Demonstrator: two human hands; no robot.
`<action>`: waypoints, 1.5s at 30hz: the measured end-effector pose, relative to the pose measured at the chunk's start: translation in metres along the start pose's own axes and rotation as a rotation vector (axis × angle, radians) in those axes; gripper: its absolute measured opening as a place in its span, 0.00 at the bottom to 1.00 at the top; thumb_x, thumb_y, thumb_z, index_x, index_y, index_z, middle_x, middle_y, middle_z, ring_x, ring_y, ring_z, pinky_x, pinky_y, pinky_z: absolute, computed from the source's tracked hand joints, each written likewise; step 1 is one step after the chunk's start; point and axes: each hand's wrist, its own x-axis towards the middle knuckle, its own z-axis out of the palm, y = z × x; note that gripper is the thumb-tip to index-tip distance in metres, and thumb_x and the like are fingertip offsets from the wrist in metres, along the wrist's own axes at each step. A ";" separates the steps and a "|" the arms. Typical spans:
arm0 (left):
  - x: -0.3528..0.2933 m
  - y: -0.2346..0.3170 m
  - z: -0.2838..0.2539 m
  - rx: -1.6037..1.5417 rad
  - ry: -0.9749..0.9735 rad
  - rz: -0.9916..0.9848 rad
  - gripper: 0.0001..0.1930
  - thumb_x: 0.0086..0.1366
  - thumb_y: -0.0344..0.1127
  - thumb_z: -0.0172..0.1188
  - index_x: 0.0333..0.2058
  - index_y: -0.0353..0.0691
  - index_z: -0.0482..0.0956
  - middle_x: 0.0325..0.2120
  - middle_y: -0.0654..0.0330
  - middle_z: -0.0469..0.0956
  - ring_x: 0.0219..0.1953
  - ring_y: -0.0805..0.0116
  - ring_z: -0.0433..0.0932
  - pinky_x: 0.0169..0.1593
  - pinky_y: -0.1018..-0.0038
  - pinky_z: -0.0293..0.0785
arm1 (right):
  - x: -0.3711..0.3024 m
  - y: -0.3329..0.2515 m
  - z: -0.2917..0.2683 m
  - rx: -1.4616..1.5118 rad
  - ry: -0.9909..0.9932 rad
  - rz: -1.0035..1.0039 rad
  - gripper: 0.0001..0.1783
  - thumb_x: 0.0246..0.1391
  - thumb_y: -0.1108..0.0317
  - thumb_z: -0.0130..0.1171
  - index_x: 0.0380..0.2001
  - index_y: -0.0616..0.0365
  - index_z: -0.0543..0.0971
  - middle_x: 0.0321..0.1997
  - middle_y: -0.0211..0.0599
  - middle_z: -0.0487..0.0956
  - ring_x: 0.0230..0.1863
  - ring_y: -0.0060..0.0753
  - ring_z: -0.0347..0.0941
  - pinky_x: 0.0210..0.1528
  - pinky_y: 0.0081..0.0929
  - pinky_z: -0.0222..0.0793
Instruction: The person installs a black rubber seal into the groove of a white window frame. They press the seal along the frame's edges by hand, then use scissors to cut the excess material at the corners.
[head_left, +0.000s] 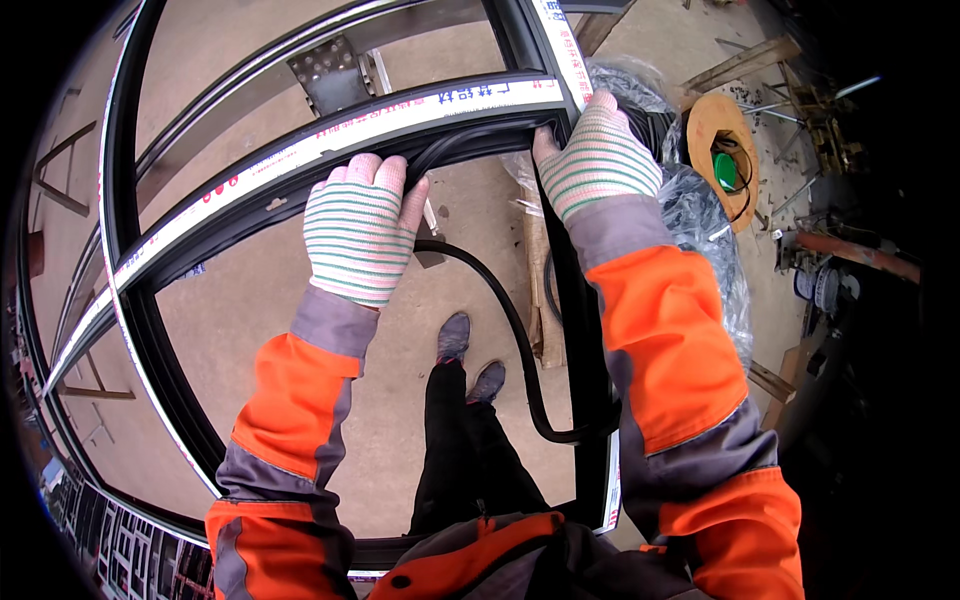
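Note:
A large black metal frame (pixel 245 222), with printed white protective tape (pixel 440 100) along its bars, surrounds my arms. My left hand (pixel 358 232), in a striped knit glove, curls over the crossbar and grips a black rubber strip (pixel 512 310). From beneath that hand the strip loops down to the frame's right bar; another stretch runs along the crossbar toward the upper right corner. At that corner my right hand (pixel 606 158), gloved alike, is clasped round the frame, its thumb at the inside corner and its fingers over the taped side. The fingertips are partly hidden.
Clear plastic wrapping (pixel 690 215) lies beyond the right bar, near an orange-brown reel (pixel 742 160). A metal plate with holes (pixel 330 75) shows behind the frame. Wooden pieces (pixel 745 68) and metal parts are at the right. My feet (pixel 454 338) stand on the concrete floor.

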 end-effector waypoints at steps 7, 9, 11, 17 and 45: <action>0.008 -0.004 0.005 0.064 -0.053 0.045 0.12 0.62 0.38 0.72 0.39 0.40 0.82 0.31 0.55 0.79 0.32 0.54 0.80 0.37 0.61 0.76 | 0.000 -0.001 -0.001 -0.004 -0.008 0.005 0.31 0.61 0.50 0.67 0.55 0.65 0.74 0.51 0.60 0.84 0.52 0.60 0.84 0.55 0.49 0.81; 0.009 -0.004 0.005 0.043 -0.011 0.072 0.11 0.62 0.36 0.73 0.38 0.40 0.81 0.29 0.55 0.78 0.30 0.54 0.80 0.34 0.61 0.76 | 0.001 -0.001 0.000 0.011 -0.010 0.005 0.31 0.61 0.50 0.67 0.55 0.65 0.74 0.51 0.60 0.84 0.52 0.60 0.84 0.55 0.49 0.81; 0.010 -0.003 0.007 0.040 0.013 0.074 0.11 0.61 0.35 0.73 0.38 0.40 0.81 0.28 0.55 0.78 0.29 0.53 0.80 0.34 0.60 0.76 | 0.000 0.001 0.000 0.012 0.012 -0.004 0.31 0.61 0.49 0.67 0.54 0.65 0.74 0.51 0.59 0.85 0.52 0.59 0.84 0.54 0.49 0.81; 0.010 -0.001 0.011 0.028 0.035 0.078 0.10 0.61 0.34 0.73 0.37 0.40 0.81 0.27 0.54 0.78 0.28 0.52 0.80 0.33 0.60 0.75 | -0.001 0.000 0.002 -0.023 0.016 -0.001 0.31 0.61 0.49 0.66 0.52 0.66 0.74 0.49 0.59 0.85 0.50 0.58 0.85 0.52 0.48 0.82; -0.089 -0.022 0.013 -0.119 0.196 -0.380 0.24 0.56 0.33 0.78 0.48 0.35 0.79 0.43 0.50 0.82 0.44 0.50 0.82 0.50 0.60 0.79 | -0.002 -0.013 -0.011 -0.130 -0.056 0.073 0.36 0.61 0.43 0.63 0.57 0.65 0.72 0.50 0.57 0.86 0.50 0.58 0.85 0.55 0.48 0.81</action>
